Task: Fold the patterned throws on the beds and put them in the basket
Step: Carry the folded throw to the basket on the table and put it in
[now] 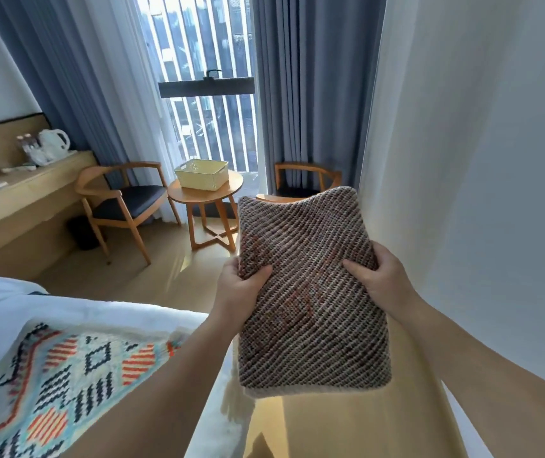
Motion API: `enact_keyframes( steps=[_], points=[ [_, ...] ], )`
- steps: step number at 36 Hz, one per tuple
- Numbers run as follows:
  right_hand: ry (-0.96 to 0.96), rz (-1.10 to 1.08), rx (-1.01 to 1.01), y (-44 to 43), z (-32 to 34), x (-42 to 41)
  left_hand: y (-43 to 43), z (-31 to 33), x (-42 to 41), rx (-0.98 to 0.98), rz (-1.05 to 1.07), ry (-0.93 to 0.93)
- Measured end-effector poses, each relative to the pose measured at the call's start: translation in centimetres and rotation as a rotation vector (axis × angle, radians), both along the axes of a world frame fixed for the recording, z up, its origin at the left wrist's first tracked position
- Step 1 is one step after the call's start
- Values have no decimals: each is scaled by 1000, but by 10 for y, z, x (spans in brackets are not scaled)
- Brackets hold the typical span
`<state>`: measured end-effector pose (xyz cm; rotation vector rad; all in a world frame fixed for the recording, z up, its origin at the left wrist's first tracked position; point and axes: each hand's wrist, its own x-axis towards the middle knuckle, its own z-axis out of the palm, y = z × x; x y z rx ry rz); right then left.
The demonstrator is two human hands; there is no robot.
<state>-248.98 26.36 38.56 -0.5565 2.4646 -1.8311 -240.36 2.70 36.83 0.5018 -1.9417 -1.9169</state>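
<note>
Both hands — left hand (241,294), right hand (381,280) — grip folded throw (310,292) mid-frame, likely carrying to basket (202,173) upper center — 2nd throw (66,375) unfolded lower left.

The spread throw (66,385) at near left is blurred and cut off by the left and bottom edges. The far right chair (290,192) is partly hidden by the folded throw (310,292).

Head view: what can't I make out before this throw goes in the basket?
Head view only.
Inside of the basket: hidden by its near wall.
Fingers of the left hand and right hand: behind the folded throw; only thumbs show.
The patterned throw on the bed: blurred, cut off by the left and bottom edges.
</note>
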Motion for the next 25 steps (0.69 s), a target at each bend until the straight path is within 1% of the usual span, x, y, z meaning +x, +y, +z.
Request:
enact_keyframes(
  steps=[5,9,16,20,24,25],
  points=[
    [-38,61,1,-18,2,-108,-6,4,-85,5,103,-30],
    [-36,132,-17,-33,9,-179,-13,11,-141,15,178,-14],
    [-42,195,-21,-71,10,-268,-37,14,-216,-23,264,-25],
    [-52,209,-23,-92,5,-307,-52,17,-252,-115,281,-24],
    [-47,218,-11,-129,-2,-362,-88,9,-306,-9,270,11],
    [-42,220,-17,-139,-3,-375,-98,8,-319,-10,271,10]
  ],
)
